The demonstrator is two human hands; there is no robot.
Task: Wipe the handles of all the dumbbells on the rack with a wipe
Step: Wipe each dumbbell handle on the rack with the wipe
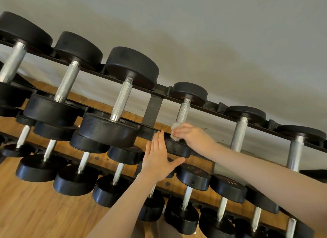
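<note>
At the near end of the fourth top-row handle (pixel 182 112), your right hand (pixel 192 136) has its fingers curled around the white wipe (pixel 174 128), pressing it to the metal just above the front weight (pixel 178 149). Your left hand (pixel 159 158) lies flat and open-fingered against that weight and the rack rail (pixel 154 108). Most of this handle's knurled length looks unwiped; short strokes could miss it, and the small wipe may snag or slip.
</note>
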